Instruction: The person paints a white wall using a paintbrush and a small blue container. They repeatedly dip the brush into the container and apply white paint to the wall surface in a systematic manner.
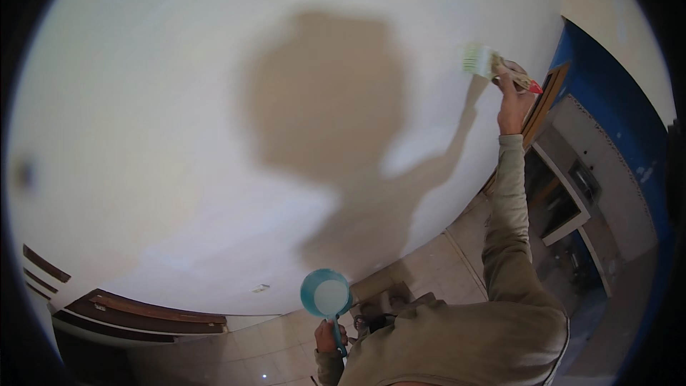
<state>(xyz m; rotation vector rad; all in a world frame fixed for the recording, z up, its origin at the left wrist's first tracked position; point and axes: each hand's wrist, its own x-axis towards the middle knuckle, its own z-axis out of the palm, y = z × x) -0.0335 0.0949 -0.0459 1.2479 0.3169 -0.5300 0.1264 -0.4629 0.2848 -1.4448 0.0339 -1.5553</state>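
Observation:
My right hand (515, 97) grips the wooden handle of a wide paintbrush (485, 61), whose handle ends in a red tip. The pale greenish bristles are at the surface of a white wall (214, 134), high on the right; whether they press on it is hard to tell. Low in the middle, my left hand (328, 335) holds a teal plastic dipper (308, 290) by its handle. White liquid, likely paint, lies in the dipper. A broad shadow of my head and arm falls across the wall.
A wall socket (260, 288) sits low on the wall. A dark wooden door frame (144, 312) is at lower left. Floor tiles (273, 343) run below. On the right are a blue wall (605, 80), a wooden frame (545, 102) and a tiled counter with open compartments (600, 171).

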